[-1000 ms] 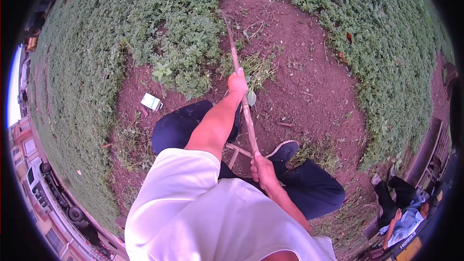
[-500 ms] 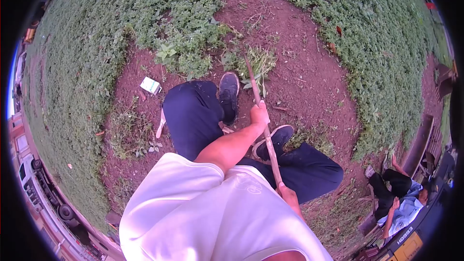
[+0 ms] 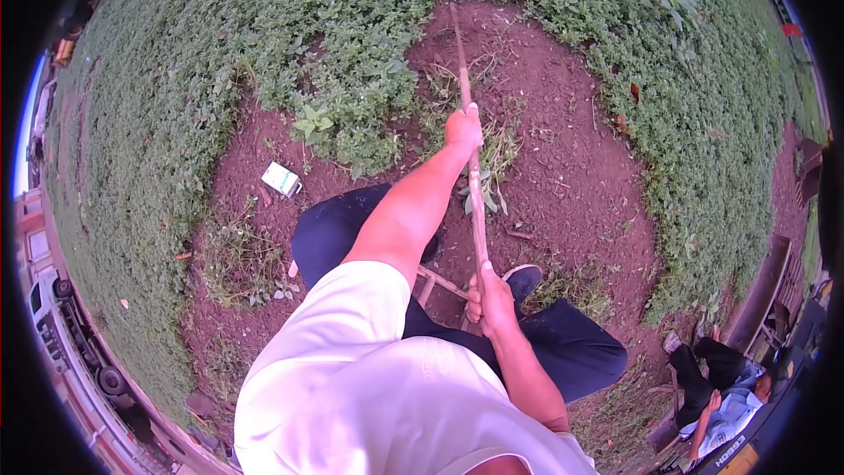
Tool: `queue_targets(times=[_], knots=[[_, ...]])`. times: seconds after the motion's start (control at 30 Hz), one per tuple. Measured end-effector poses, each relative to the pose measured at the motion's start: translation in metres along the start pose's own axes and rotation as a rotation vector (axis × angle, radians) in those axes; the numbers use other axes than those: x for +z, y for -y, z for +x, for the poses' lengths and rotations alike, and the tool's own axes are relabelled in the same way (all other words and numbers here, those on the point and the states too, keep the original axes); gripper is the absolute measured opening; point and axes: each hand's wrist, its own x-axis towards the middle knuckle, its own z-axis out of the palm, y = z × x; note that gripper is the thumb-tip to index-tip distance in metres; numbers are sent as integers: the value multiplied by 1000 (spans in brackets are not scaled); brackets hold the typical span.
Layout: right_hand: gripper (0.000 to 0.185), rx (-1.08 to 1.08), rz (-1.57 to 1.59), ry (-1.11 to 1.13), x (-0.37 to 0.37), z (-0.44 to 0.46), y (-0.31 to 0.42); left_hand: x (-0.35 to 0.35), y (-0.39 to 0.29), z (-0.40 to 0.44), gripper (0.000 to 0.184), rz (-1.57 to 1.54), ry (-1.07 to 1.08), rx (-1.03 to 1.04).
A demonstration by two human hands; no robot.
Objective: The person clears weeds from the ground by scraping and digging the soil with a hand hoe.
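My left hand (image 3: 463, 129) is wrapped round the middle of a long wooden pole (image 3: 476, 198). Lower down, close to my body, my right hand (image 3: 494, 299) grips the same pole near its rear end. The pole slants forward over bare reddish soil (image 3: 563, 149). Its thin far end reaches the edge of the low green plants (image 3: 352, 79); whether a tool head is fixed there, I cannot tell. Beneath the pole, just past my left hand, lies a small heap of pulled weeds (image 3: 499, 154).
A white and green carton (image 3: 281, 179) lies on the soil to the left, near a wilted weed pile (image 3: 242, 259). Wooden bars (image 3: 437, 283) show between my legs. At lower right another person (image 3: 725, 387) sits beside machinery. A truck (image 3: 75, 334) stands far left.
Both hands have moved forward with the pole, my left arm straightening. The pole's far end now reaches further out, to the plant edge. The right hand has come into fuller view.
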Motion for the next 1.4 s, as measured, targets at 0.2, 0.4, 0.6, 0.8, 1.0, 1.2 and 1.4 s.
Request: queue_targets(times=[0.2, 0.4, 0.6, 0.8, 1.0, 1.2, 1.4], knots=[[52, 114, -21, 103, 31, 54, 24, -47, 21, 66, 62, 298, -94, -30], [53, 203, -131, 50, -41, 7, -29, -25, 123, -23, 62, 386, -370, 105], [51, 195, -270, -38, -87, -57, -51, -12, 140, -89, 58, 52, -179, -192], [57, 165, -404, -221, -133, -150, -73, 41, 157, -209, 57, -37, -62, -301], [47, -7, -446, -176, -127, -133, -104, 10, 152, -198, 55, -56, -85, -215], [49, -33, -341, -92, -81, -70, -73, -19, 68, -127, 56, -27, -88, -43], [52, -84, -326, -4, 5, -1, -3, -60, 31, 22, 59, 145, -224, 36]])
